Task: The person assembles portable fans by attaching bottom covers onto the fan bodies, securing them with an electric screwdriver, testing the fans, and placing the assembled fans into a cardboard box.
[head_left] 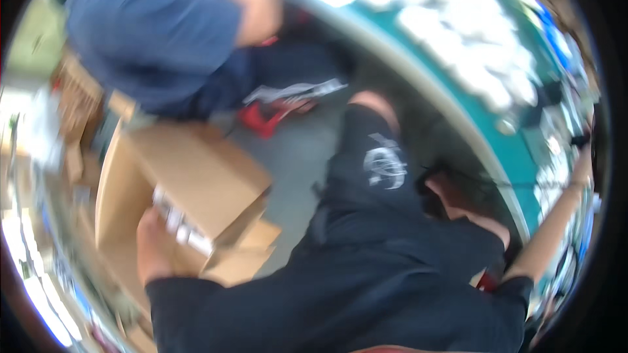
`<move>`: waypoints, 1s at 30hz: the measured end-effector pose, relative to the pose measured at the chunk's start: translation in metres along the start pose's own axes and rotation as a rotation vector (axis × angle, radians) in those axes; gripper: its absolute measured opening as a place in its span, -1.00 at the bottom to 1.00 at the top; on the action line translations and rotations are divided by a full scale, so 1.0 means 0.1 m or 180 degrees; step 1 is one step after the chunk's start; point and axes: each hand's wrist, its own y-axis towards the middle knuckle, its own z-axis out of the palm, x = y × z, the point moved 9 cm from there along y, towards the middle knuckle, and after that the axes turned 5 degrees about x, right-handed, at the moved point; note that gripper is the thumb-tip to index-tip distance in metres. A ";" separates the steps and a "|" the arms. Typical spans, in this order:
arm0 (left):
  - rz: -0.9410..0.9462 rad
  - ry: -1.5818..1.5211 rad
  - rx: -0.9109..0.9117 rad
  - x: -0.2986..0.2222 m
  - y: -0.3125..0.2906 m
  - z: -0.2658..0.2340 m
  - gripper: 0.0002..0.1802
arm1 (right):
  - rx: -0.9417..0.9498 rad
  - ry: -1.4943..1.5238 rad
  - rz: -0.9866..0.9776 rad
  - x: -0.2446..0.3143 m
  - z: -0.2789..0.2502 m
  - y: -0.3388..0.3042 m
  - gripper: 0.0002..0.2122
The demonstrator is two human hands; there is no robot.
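My left hand [152,225] reaches down inside an open cardboard box [196,170] at my left side. It is beside a row of small white items [180,222] in the box, touching or nearly so. Its fingers are smeared by motion, so a grip on any of them cannot be made out. My right arm stretches out to the far right, and my right hand [584,153] is at the rim of the picture, over the table's edge area. A small dark thing [579,140] is right by its fingers, too blurred to name or to show whether it is held.
A curved green-topped table [507,150] bears a heap of white pieces [458,46]. A person in a dark blue shirt [157,39] sits close at the upper left. A red object [265,117] lies on the grey floor. More cardboard [78,111] stands at the left.
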 end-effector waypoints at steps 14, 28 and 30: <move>0.4072 0.3793 -0.0185 -4.32 -3.94 3.84 -0.75 | -0.0091 0.2652 0.0441 0.24 -0.25 -0.74 -0.59; 0.5275 0.1555 0.4445 -2.30 -5.40 9.18 -0.97 | 0.0461 0.3302 -0.0073 -0.32 -0.83 -0.02 -0.73; 0.4624 0.1578 0.4507 -2.16 -5.18 9.39 -0.92 | -0.0290 0.2958 0.0376 -0.93 -0.99 0.36 -0.79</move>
